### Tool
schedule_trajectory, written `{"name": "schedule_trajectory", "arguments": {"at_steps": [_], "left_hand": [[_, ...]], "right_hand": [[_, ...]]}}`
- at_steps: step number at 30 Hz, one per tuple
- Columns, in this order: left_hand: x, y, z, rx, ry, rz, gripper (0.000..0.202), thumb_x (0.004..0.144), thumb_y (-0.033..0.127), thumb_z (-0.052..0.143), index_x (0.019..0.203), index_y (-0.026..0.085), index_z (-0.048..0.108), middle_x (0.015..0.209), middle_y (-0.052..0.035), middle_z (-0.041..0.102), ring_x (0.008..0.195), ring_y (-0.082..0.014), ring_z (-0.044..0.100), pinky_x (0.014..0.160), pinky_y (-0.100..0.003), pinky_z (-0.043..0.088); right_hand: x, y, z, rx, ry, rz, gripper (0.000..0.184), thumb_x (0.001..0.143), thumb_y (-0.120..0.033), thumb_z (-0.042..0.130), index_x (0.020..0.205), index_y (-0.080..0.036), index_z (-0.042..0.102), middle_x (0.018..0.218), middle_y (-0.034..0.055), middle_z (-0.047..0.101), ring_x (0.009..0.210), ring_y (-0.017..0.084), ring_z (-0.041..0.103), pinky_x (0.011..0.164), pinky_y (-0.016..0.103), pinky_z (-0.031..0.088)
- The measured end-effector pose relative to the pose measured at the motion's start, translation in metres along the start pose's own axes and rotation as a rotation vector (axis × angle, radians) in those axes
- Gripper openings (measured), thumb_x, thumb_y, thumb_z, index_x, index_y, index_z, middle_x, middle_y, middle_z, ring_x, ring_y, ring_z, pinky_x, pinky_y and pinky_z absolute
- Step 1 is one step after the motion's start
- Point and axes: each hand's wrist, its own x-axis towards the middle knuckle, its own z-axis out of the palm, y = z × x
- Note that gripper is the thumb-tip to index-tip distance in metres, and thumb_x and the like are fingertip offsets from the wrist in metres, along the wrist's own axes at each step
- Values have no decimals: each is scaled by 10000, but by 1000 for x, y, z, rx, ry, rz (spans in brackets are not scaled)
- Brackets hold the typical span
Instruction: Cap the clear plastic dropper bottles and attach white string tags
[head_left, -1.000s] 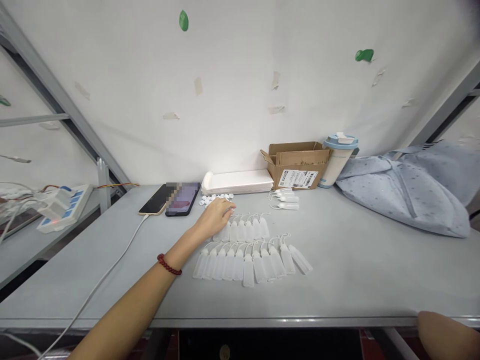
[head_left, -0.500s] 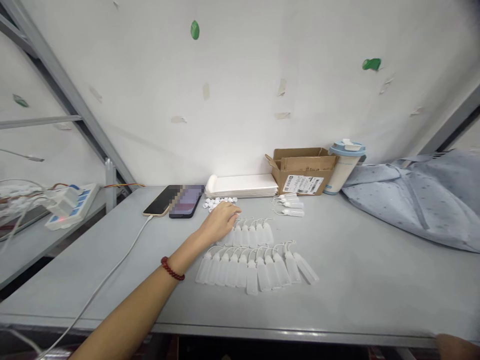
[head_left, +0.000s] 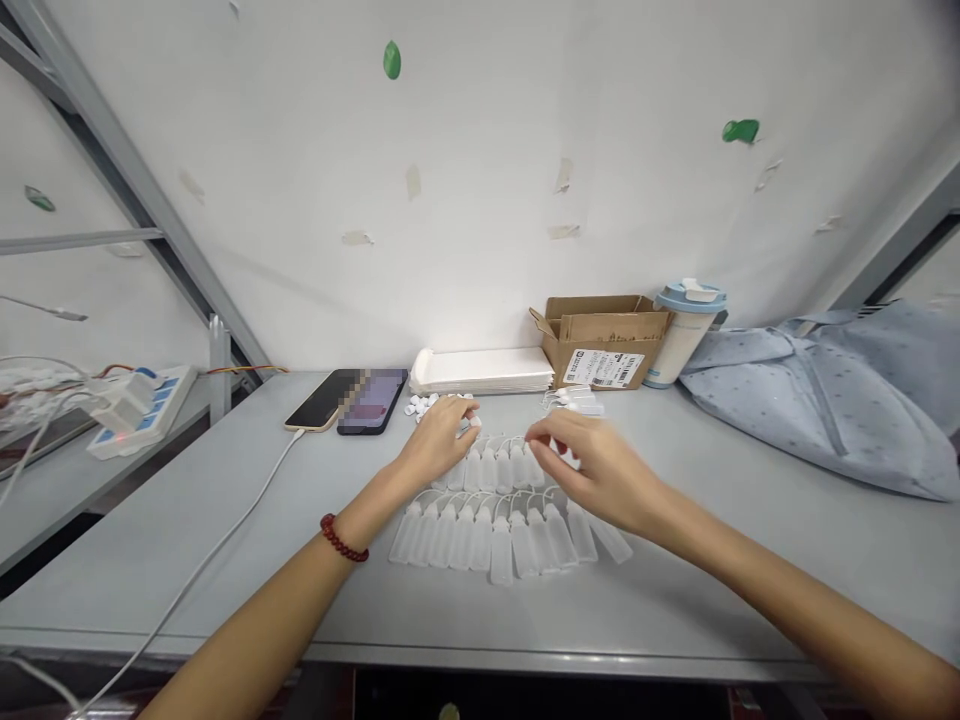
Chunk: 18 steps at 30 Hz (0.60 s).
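Note:
My left hand [head_left: 441, 437] is over the left end of the back row of bottles, beside a pile of small white caps [head_left: 420, 404]. Its thumb and fingers curl around a small white cap [head_left: 475, 423], partly hidden. My right hand [head_left: 600, 465] reaches over the right end of that row, thumb and index finger slightly apart, with nothing visible between them. The back row of translucent squeeze bottles [head_left: 489, 470] with thin bent tips lies between the hands. A longer front row of similar bottles [head_left: 465, 538] fans out nearer me, its right end partly covered by my right hand.
Behind the hands are a white stack [head_left: 484, 370], an open cardboard box [head_left: 607, 350] and a blue-lidded cup [head_left: 686, 335]. A few more bottles [head_left: 585, 402] lie before the box. Two phones [head_left: 373, 402] and a charging cable [head_left: 247, 515] are left; blue fabric [head_left: 810, 410] is right.
My right hand has come in from the lower right edge to the right end of the back row. My left hand stays near the caps, its thumb and fingers a little more parted.

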Motion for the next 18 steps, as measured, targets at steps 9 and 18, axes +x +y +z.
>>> {"name": "schedule_trajectory", "arguments": {"at_steps": [9,18], "left_hand": [[-6,20,-4,33,-5,121,137,823,166,478,910,159,584,931,-73,627,912,-217,548,796,-363,460],[-11,26,-4,132,-20,272,179,850,111,450,987,134,562,954,-90,621,932,-228,528,787,-371,469]], "right_hand": [[8,32,29,58,-135,289,181,776,-307,527,651,-177,529,609,9,604,541,123,503,498,231,321],[8,37,36,-4,-197,370,203,732,-302,518,579,-175,475,591,13,584,548,121,477,497,231,271]]}}
